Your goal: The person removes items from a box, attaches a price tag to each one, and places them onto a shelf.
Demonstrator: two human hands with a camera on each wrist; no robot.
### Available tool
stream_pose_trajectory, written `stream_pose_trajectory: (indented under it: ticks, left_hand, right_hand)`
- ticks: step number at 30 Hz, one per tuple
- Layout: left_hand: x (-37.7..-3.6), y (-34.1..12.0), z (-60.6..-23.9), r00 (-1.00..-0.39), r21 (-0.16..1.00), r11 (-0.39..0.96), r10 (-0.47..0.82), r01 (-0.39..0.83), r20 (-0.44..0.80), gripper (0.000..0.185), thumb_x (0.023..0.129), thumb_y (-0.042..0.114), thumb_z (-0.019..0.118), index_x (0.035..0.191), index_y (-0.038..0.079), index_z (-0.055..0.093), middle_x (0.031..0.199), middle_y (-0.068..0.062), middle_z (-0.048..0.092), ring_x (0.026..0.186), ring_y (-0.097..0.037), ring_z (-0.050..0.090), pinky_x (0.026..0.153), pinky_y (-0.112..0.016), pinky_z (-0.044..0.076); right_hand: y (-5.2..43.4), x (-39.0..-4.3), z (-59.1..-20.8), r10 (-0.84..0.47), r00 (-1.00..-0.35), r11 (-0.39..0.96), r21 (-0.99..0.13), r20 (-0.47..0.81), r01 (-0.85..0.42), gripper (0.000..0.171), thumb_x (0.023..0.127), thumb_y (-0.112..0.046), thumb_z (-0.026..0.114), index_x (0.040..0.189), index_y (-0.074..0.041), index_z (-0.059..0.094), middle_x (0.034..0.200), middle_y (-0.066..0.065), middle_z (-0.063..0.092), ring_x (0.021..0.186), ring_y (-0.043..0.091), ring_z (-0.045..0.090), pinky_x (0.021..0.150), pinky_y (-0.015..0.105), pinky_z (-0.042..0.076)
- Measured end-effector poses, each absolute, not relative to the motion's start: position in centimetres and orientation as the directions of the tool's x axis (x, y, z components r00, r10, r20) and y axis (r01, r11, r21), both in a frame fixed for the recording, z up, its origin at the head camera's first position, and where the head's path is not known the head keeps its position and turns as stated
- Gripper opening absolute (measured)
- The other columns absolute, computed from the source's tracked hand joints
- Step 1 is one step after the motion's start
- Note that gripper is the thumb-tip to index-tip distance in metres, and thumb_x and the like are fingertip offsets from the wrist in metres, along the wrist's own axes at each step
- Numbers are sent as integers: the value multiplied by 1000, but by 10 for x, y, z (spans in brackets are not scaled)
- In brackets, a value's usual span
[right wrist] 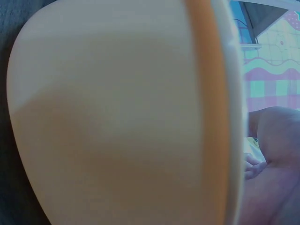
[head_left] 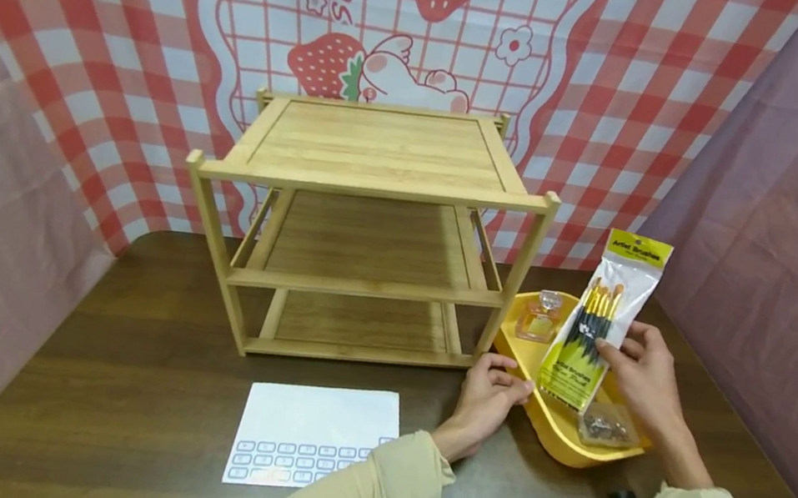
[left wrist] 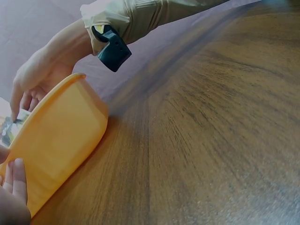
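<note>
A clear pack of artist brushes (head_left: pixel 588 333) with a yellow-green header stands tilted over the yellow tray (head_left: pixel 549 433). My right hand (head_left: pixel 647 378) pinches the pack at its right edge, thumb in front. At the tray's near left side, my left hand (head_left: pixel 489 395) grips the rim. In the left wrist view, fingers (left wrist: pixel 19 180) lie on the tray's outer wall, with the thumb up at the rim. Inside the tray are a perfume bottle (head_left: pixel 539 318) with pinkish liquid and a small clear bag (head_left: pixel 606 425) of dark bits. The tray wall fills most of the right wrist view.
A three-tier wooden shelf (head_left: pixel 377 187) stands left of the tray, its front right leg close to the tray. In front of it lies a white sheet (head_left: pixel 319 419) with rows of blue-outlined boxes. A checked strawberry cloth (head_left: pixel 615 101) hangs behind.
</note>
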State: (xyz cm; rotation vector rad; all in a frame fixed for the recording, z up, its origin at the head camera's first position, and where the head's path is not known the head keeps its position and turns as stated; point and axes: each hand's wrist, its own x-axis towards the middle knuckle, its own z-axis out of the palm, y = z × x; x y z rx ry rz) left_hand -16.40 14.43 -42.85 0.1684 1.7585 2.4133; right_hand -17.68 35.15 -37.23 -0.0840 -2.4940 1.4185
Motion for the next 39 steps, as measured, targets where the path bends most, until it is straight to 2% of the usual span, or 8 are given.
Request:
stream_pose_trajectory:
  ticks: [3,5,8,12,16,23,30,39]
  left_hand:
    - [-164,144,-429,-982,947,-315,189,-60,1,27,91,-6,73,113,-2,58,81,-5,67,69,-11,64,79,-43,60]
    - [-164,144,-429,-982,946,-319,189,-61,1,27,91,-6,73,113,-2,58,81,-5,67,69,-11,64,79,-43,60]
    - [-164,144,-429,-981,946,-317,192,-63,-1,27,91,-6,73,113,-2,58,81,-5,67,69,-10,64,79,-43,60]
    - [-165,143,-429,-980,948,-313,200,-60,4,27,91,-5,73,114,-2,58,81,-4,67,69,-9,64,80,-44,60]
    - [-166,142,-428,-978,942,-329,208,-68,2,27,91,-6,73,114,-4,58,82,-6,67,69,-10,64,81,-43,61]
    - [-166,141,-427,-977,935,-346,214,-76,0,28,89,-8,72,113,-4,58,82,-9,68,68,-10,64,77,-34,61]
    - [-166,139,-428,-976,928,-364,216,-76,4,27,89,-10,70,114,-7,58,82,-8,66,67,-11,64,74,-29,61]
    - [-167,130,-429,-977,920,-387,212,-55,31,25,89,-12,69,112,-9,60,83,-7,65,70,-11,64,72,-26,60]
  right_hand:
    - [352,-175,-370,195,-952,522,-847,237,-104,49,106,-10,57,138,16,31,129,44,54,85,-12,58,69,15,53]
    - [353,-175,-368,203,-945,529,-841,258,-116,47,105,-9,58,137,14,33,124,37,60,85,-11,59,68,15,54]
    - [354,-173,-366,206,-939,525,-841,274,-131,45,104,-9,60,135,13,35,114,16,67,85,-9,61,68,16,54]
    - [353,-170,-364,206,-937,499,-854,281,-147,43,104,-9,61,133,10,36,101,-14,64,85,-9,62,68,15,54]
    - [350,-167,-362,212,-930,458,-871,301,-177,34,103,-8,62,128,3,42,95,-27,60,85,-9,63,68,14,54]
    - [344,-160,-359,216,-918,375,-896,334,-238,26,102,-8,65,121,-11,48,95,-26,65,86,-6,66,71,12,53]
    - [338,-155,-356,206,-918,316,-911,338,-265,30,99,3,63,121,-11,48,95,-23,68,86,-6,67,71,11,53]
    - [328,-147,-358,180,-924,213,-930,338,-299,30,99,6,63,120,-10,49,98,-18,72,89,-3,69,73,12,54]
